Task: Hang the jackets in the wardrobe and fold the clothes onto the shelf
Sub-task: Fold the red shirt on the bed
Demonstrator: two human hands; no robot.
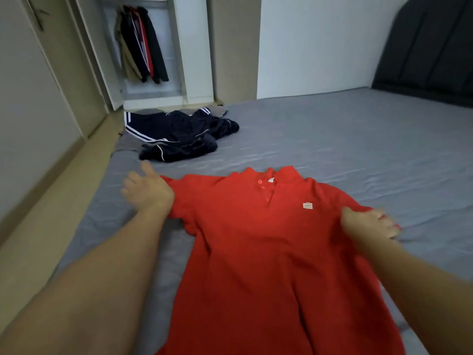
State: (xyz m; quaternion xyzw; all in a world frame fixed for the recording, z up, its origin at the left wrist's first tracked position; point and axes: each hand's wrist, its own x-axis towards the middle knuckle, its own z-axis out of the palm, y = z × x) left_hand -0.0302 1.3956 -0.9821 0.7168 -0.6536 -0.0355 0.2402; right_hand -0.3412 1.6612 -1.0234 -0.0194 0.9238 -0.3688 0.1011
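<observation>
At ten o'clock the wardrobe (143, 47) stands open with jackets (142, 44) hung inside. Before it, dark clothes (179, 135) lie heaped on the bed (332, 139). Your left hand (147, 190) rests spread, grip open, on the red shirt's (256, 252) sleeve. At three o'clock your right hand (368, 224) pinches the other sleeve.

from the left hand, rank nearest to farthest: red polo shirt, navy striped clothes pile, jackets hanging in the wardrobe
1. Red polo shirt: the left hand rests at its sleeve, just to the right.
2. Navy striped clothes pile: beyond the hand, farther up the bed.
3. Hanging jackets: farthest, in the open wardrobe past the bed.
</observation>
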